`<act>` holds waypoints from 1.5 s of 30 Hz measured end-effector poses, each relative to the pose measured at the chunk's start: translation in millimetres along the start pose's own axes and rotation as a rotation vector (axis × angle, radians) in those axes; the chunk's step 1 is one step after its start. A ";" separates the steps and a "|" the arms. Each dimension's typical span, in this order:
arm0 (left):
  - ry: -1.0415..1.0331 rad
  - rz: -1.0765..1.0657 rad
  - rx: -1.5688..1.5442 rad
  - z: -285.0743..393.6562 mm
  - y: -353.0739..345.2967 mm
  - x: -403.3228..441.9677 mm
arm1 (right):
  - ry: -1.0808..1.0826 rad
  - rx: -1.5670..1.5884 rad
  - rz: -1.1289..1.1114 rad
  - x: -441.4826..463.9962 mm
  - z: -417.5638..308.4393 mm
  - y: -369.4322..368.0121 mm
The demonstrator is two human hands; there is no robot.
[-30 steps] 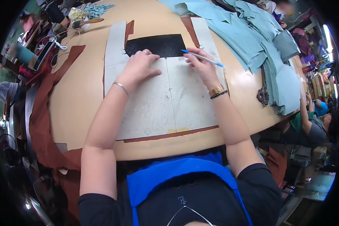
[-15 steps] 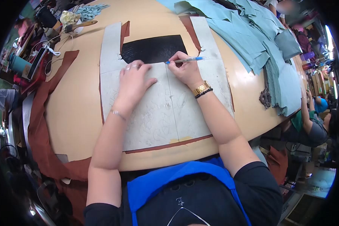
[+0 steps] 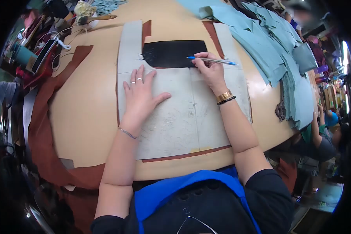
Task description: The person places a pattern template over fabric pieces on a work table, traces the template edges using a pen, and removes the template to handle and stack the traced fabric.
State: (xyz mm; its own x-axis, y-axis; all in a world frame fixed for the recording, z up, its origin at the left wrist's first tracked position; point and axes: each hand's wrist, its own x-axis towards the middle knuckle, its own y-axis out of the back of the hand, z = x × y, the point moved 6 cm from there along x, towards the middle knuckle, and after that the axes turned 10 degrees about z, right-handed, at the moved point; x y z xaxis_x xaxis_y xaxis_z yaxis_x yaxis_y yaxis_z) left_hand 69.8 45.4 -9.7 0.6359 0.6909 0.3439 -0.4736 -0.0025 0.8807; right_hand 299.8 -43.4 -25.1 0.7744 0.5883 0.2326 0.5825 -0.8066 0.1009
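A grey-white pattern template with pencil-like marks and a centre line lies over reddish-brown material, whose edges show around it. My left hand rests flat on the template's left side, fingers spread, thumb pointing right. Between the template's two upper arms lies a black sheet with a rounded lower left corner. My right hand pinches a blue-tipped clear pen above the sheet's lower right part. The blue tip points left, seemingly raised off the surface.
Brown scrap curves along the table's left side. Light blue-green pieces are heaped at the right. A brush lies at the back left, near a phone and cables. Another person is at the far right.
My right hand has lifted the pen from the template's upper edge, and it now tilts down to the right. My left hand has flattened and spread its fingers. The view has shifted slightly.
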 end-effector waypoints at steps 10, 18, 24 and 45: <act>0.044 -0.154 -0.014 -9.1 -1.9 6.8 | 0.162 -0.029 -0.198 14.0 -12.1 -131.9; 0.039 -0.143 -0.021 -9.8 -5.0 6.4 | 0.283 -0.135 -0.282 10.9 -14.6 -141.9; 0.042 -0.146 -0.019 -7.9 -5.6 5.3 | 0.327 -0.161 -0.289 8.4 -18.0 -139.3; 0.055 -0.195 -0.014 -1.3 -2.4 4.7 | 0.145 -0.223 0.278 44.3 38.7 130.1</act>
State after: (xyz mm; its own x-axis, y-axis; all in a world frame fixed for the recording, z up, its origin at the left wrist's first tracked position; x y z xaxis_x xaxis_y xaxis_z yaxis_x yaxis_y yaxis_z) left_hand 73.1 49.6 -10.7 0.6824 0.7158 0.1481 -0.3531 0.1453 0.9242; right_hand 419.4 -120.0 -39.2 0.8429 0.3440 0.4137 0.2746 -0.9363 0.2191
